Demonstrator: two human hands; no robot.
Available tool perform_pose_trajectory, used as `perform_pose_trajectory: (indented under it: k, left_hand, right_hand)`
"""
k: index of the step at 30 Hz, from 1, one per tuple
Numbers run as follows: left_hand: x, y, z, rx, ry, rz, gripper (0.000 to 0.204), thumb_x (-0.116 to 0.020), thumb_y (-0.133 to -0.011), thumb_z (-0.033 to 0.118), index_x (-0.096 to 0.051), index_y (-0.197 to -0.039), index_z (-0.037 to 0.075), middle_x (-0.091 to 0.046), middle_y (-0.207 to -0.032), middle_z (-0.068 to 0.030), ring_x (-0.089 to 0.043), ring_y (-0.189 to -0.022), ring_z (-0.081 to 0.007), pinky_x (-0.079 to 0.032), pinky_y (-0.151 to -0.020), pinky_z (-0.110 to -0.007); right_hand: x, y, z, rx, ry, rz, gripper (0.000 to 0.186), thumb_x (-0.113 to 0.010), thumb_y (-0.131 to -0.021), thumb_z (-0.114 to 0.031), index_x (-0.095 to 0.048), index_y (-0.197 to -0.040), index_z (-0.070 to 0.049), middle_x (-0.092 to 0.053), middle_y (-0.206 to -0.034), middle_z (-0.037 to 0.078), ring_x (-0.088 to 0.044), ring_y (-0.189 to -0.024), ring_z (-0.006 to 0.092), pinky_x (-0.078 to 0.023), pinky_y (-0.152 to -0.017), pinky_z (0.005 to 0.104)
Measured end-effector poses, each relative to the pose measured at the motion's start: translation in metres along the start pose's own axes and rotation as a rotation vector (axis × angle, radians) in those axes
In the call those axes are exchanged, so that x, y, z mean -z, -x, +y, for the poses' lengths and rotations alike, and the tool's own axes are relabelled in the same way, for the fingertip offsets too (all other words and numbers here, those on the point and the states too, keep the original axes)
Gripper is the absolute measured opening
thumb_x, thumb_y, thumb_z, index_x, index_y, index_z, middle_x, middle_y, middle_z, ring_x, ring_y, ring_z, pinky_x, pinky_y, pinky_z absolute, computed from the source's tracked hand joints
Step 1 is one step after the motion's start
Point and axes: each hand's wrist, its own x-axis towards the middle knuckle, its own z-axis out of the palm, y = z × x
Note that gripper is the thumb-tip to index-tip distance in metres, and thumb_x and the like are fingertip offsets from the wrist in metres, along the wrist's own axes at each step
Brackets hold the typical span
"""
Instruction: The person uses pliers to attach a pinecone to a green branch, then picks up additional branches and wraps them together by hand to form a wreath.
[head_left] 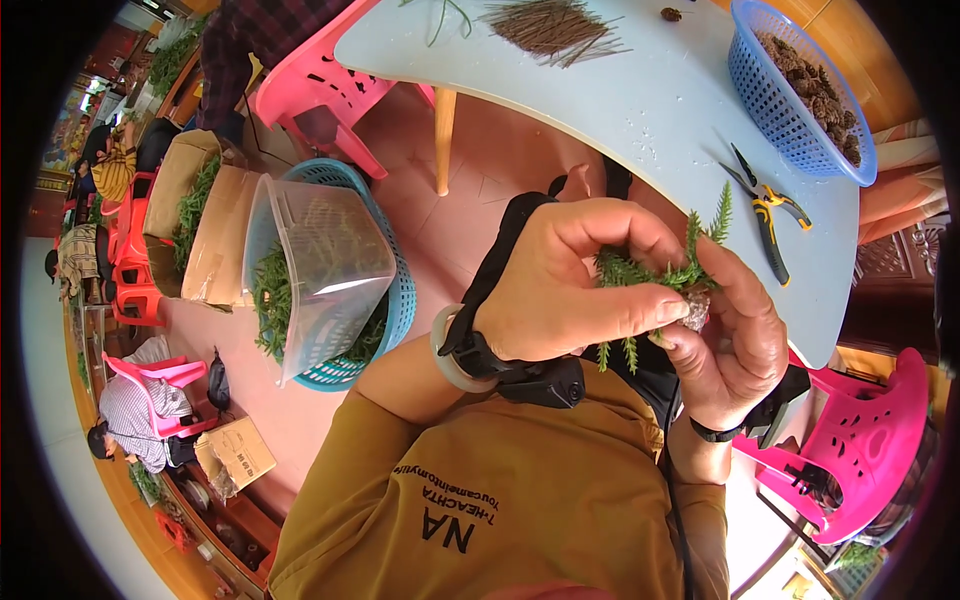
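In front of my chest, both hands hold a green fir-like sprig with several needled tips. A small grey-brown lump, perhaps a pine cone, sits at its middle, partly covered by fingers. My left hand is closed, its thumb pressed against the lump and its fingers curled behind the sprig. From the other side, my right hand pinches the sprig between thumb and fingers. Long-nosed pliers with yellow and black handles lie spread on the pale blue table, beyond my right hand.
A blue basket of pine cones and a pile of thin brown sticks are on the table. At left stand a clear plastic bin of greenery in a teal basket, cardboard boxes and pink chairs. Other people sit farther left.
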Motion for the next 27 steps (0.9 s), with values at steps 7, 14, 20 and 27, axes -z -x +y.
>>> perform_pose_trajectory:
  k: [7, 14, 20, 27]
  left_hand:
    - [0.004, -0.008, -0.023, -0.252, 0.052, -0.015, 0.024, -0.069, -0.076, 0.004, -0.062, -0.099, -0.003, -0.062, -0.099, -0.0119, -0.056, -0.090, -0.0167, -0.043, -0.081, -0.029]
    - [-0.005, -0.005, -0.029, -0.225, 0.158, 0.014, 0.022, -0.068, -0.077, 0.003, -0.062, -0.098, -0.003, -0.062, -0.104, -0.0155, -0.058, -0.096, -0.0211, -0.044, -0.086, -0.035]
    - [0.010, -0.009, -0.018, -0.425, -0.401, -0.110, 0.018, -0.068, -0.078, 0.003, -0.062, -0.095, -0.002, -0.065, -0.094, -0.0123, -0.060, -0.088, -0.0228, -0.041, -0.089, -0.044]
    - [0.011, -0.010, -0.007, -0.579, -0.710, -0.121, 0.015, -0.067, -0.080, 0.006, -0.061, -0.091, -0.001, -0.062, -0.083, -0.0084, -0.059, -0.077, -0.0242, -0.039, -0.089, -0.047]
  right_hand:
    - [-0.002, 0.001, 0.002, -0.037, -0.104, 0.062, 0.052, -0.074, -0.075, 0.001, -0.052, -0.123, 0.005, -0.065, -0.107, 0.015, -0.065, -0.079, 0.0151, -0.053, -0.070, 0.0262]
    - [-0.005, 0.006, -0.001, -0.093, -0.167, 0.126, 0.054, -0.074, -0.075, 0.000, -0.051, -0.123, 0.005, -0.063, -0.111, 0.016, -0.065, -0.084, 0.0159, -0.053, -0.073, 0.0270]
    - [0.002, 0.009, 0.002, -0.074, -0.189, 0.101, 0.056, -0.076, -0.075, -0.003, -0.051, -0.124, 0.006, -0.062, -0.114, 0.017, -0.064, -0.089, 0.0164, -0.052, -0.077, 0.0272]
    - [0.002, 0.009, 0.000, -0.152, -0.287, 0.123, 0.055, -0.078, -0.073, -0.006, -0.054, -0.121, 0.006, -0.064, -0.112, 0.016, -0.064, -0.091, 0.0165, -0.051, -0.079, 0.0264]
